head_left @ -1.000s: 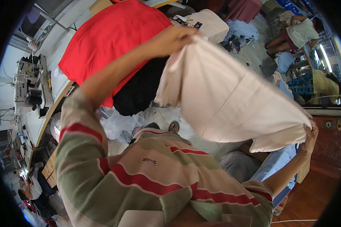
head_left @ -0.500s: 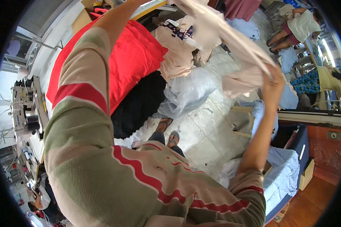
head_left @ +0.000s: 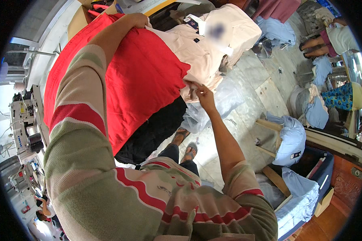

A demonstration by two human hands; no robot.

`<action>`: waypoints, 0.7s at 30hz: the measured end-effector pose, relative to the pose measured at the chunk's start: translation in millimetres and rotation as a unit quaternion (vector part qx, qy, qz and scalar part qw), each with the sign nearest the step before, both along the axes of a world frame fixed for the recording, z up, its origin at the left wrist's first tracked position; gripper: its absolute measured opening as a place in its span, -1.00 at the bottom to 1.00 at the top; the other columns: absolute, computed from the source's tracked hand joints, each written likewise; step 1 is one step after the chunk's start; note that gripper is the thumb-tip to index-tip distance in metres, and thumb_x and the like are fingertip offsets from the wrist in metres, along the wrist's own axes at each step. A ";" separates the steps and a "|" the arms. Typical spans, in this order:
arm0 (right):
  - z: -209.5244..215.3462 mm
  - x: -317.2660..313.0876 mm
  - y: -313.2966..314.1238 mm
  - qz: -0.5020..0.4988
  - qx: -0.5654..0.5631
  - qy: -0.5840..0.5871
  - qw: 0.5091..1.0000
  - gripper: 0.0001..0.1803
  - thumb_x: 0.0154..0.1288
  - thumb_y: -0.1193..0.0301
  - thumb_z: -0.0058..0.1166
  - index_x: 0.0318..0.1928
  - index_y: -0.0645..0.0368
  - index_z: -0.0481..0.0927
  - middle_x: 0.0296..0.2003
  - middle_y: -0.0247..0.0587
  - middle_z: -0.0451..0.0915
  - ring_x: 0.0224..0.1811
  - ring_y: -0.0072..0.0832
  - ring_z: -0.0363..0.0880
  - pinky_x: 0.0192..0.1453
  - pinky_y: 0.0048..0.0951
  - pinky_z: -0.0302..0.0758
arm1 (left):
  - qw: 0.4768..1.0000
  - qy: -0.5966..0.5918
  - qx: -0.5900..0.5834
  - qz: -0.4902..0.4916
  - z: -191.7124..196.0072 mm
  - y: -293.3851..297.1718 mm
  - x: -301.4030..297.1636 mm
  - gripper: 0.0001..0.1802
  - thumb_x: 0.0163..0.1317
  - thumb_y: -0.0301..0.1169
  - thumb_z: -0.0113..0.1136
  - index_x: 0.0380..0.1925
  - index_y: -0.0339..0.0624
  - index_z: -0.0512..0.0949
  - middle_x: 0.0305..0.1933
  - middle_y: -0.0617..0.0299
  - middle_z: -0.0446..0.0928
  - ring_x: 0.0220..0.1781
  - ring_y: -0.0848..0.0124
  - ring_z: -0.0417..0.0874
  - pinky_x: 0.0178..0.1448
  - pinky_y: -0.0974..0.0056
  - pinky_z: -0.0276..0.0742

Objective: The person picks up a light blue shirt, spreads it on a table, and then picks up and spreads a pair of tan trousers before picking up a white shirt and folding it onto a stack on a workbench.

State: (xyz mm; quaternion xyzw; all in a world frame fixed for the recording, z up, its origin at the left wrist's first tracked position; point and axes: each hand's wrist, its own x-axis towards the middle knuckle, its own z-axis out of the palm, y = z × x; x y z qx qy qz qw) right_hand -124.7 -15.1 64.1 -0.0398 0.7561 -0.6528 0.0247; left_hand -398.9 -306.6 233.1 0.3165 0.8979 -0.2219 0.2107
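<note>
A sewing machine (head_left: 23,120) stands far left. The left hand (head_left: 137,19) grips the cream garment (head_left: 205,48) over red fabric (head_left: 145,84); the right hand (head_left: 203,93) pinches its lower edge. Right, a dark bin (head_left: 309,168) holds blue cloth (head_left: 293,138) on tiled floor (head_left: 265,86).

Cream cotton shirt garment (head_left: 205,48) w/ small dark navy tags, lying at far edge of counter. Big bright red cloth sheet (head_left: 136,88) covers most of counter top; black fabric bundle (head_left: 157,132) below its near edge. Person's knit pullover sleeve (head_left: 84,160): sage green & beige bands w/ wavy red stripes edged white. Pale grey stone tile floor (head_left: 265,88). Light blue folded garments (head_left: 293,138) on floor at right, more pale blue by dark navy box (head_left: 309,168). Clear plastic bag (head_left: 225,102), whitish sheen. White sewing machine (head_left: 22,120) at left. Pink-mauve cloth (head_left: 275,8) at top.
</note>
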 end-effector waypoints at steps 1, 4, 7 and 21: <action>9.3 -6.7 6.4 -0.016 -0.015 -0.014 1.000 -0.65 -0.01 0.55 -0.12 -0.14 0.11 0.47 -0.43 -0.07 0.48 -0.44 -0.40 0.46 -0.31 -0.53 0.37 | 1.000 0.013 0.014 -0.014 -1.6 -0.6 -3.9 -0.66 -0.08 -0.45 -0.08 -0.22 -0.09 0.47 -0.27 0.11 0.49 -0.19 0.16 0.47 -0.09 0.19 0.36; 42.5 -31.5 31.2 -0.127 0.084 0.093 0.984 -0.76 -0.03 0.58 -0.10 -0.27 0.22 0.50 -0.49 -0.04 0.49 -0.48 -0.36 0.45 -0.37 -0.44 0.35 | 0.992 0.077 0.091 -0.042 -4.6 1.4 -22.7 -0.67 -0.03 -0.44 -0.12 -0.21 -0.11 0.46 -0.22 0.06 0.46 -0.18 0.13 0.46 -0.09 0.18 0.35; 106.2 -54.5 47.6 -0.196 0.044 0.100 0.974 -0.77 0.00 0.62 -0.13 -0.29 0.26 0.51 -0.31 -0.13 0.52 -0.30 -0.46 0.46 -0.17 -0.54 0.34 | 0.952 0.182 0.245 -0.009 -5.2 -27.3 -42.4 -0.69 0.03 -0.41 -0.15 -0.18 -0.11 0.43 -0.27 0.01 0.45 -0.20 0.12 0.46 -0.11 0.17 0.36; 388.8 40.0 159.7 -0.229 0.232 0.435 0.839 -0.71 0.04 0.61 -0.13 -0.16 0.28 0.46 -0.17 -0.19 0.46 -0.10 -0.50 0.38 0.01 -0.54 0.23 | 0.616 0.524 0.580 0.100 221.4 32.0 163.7 -0.77 0.11 -0.34 -0.16 -0.30 -0.15 0.43 -0.26 -0.07 0.40 -0.16 0.02 0.37 -0.09 0.08 0.26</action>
